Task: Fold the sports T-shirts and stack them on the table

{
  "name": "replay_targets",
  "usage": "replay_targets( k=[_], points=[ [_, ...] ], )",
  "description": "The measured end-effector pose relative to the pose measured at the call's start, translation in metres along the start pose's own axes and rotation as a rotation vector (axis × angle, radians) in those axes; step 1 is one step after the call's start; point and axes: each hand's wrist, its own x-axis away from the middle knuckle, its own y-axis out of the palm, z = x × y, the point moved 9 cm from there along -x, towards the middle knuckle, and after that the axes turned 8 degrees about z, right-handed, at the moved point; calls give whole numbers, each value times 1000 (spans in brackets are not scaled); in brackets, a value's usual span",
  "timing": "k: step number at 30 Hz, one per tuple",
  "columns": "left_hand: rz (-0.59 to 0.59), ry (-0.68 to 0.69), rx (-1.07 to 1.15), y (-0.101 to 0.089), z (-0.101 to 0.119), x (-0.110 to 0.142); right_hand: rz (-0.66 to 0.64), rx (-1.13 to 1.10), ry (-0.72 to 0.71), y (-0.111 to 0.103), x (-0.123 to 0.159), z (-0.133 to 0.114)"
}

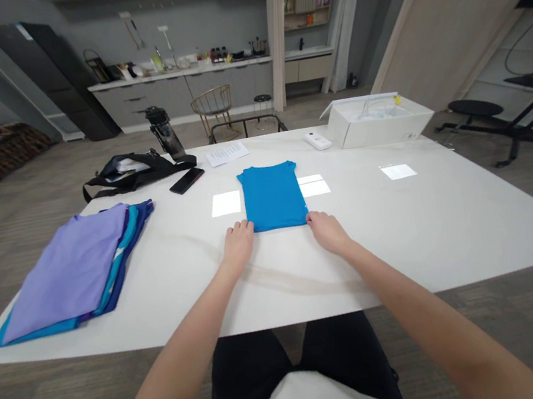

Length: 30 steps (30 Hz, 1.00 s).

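Note:
A blue T-shirt (274, 195) lies flat on the white table (384, 241), its short sleeves at the far end and its straight edge toward me. My left hand (239, 241) is closed on the near left corner of the shirt. On the near right corner, my right hand (326, 229) pinches the cloth between thumb and fingers. To the left rests a stack of folded clothes, with a lavender garment (69, 268) on top and blue and purple ones beneath.
Behind the shirt are a printed paper (227, 154), a black phone (187, 181), a black bag (135, 171) and a dark bottle (166, 134). A small white device (318, 141) sits by an open white box (378, 121). Beyond the table stands a chair (213, 103).

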Motion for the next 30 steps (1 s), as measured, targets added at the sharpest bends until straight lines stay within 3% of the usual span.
replay_targets(
  k=[5, 9, 13, 16, 21, 30],
  points=[
    [32, 24, 83, -14, 13, 77, 49, -158, -105, -7, 74, -6],
    [87, -64, 183, -20, 17, 109, 121, -263, -83, -16, 105, -6],
    [171, -141, 319, -26, 15, 113, 160, -269, -62, -21, 108, -9],
    [206, -121, 385, -29, 15, 112, 156, -210, -77, -20, 107, -12],
    [169, -55, 416, -24, 22, 111, 112, -162, -102, -17, 109, -15],
    [143, -172, 393, -19, 15, 111, 111, -141, -119, -20, 106, -17]
  ],
)
